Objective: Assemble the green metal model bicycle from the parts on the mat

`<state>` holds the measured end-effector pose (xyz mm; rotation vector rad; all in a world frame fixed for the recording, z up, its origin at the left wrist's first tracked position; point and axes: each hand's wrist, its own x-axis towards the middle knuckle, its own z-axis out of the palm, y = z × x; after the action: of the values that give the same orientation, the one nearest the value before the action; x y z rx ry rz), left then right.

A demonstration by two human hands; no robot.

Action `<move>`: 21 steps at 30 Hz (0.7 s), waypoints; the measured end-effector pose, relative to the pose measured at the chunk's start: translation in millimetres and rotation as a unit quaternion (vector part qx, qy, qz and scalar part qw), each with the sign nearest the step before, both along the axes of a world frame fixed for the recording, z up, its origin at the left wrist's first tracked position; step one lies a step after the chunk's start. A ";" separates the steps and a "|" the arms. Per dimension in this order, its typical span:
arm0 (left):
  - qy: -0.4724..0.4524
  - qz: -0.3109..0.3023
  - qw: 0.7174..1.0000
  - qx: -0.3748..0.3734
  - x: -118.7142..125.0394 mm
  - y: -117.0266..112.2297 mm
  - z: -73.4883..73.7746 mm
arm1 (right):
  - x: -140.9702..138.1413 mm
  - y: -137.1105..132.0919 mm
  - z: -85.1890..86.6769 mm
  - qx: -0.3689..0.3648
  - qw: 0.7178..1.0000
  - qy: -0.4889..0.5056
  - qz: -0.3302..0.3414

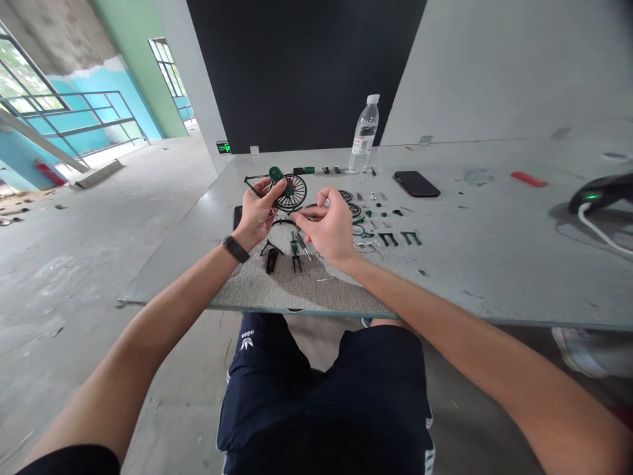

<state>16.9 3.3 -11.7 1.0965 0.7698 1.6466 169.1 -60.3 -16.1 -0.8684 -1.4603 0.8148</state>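
Observation:
My left hand (258,214) is closed on a small green model bicycle frame (273,178) with a black spoked wheel (291,192) fitted to it, held just above the grey table (494,264). My right hand (329,227) is closed in a pinch right beside the wheel, its thumb and forefinger pressed on a thin part too small to name. Below the hands lie a black saddle piece (271,258) and a green fork (295,251). More wheels (353,210) and several small green and black parts (395,237) are spread to the right of my hands.
A clear water bottle (364,135) stands at the back of the table. A black phone (416,184) lies to its right, a red tool (528,179) further right, and a black device with a white cable (601,194) at the right edge. My knees are under the table's front edge.

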 end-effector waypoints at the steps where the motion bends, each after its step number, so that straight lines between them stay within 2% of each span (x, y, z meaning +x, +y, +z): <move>1: -0.002 0.003 1.000 -0.001 0.1 0.1 -0.2 | 0.3 2.0 -1.0 -0.006 1.000 0.003 0.003; 7: -0.009 -0.004 1.000 -0.005 -0.4 1.4 -1.3 | 1.0 14.2 -7.0 -0.060 0.997 0.042 0.032; 13: -0.001 -0.025 1.000 -0.006 -1.6 3.8 -2.5 | 0.8 16.1 -7.3 -0.072 0.996 0.051 0.032; 17: 0.009 -0.002 1.000 0.011 -0.8 2.3 -1.8 | 0.6 13.2 -6.2 -0.061 0.997 0.036 0.023; 21: 0.051 0.016 0.998 0.028 0.7 -3.4 1.3 | 0.5 6.7 -4.1 -0.010 1.000 -0.010 0.010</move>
<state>17.6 -0.1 -10.3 1.2218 0.8158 1.6581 169.6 -53.6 -20.3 -0.8796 -1.4829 0.8384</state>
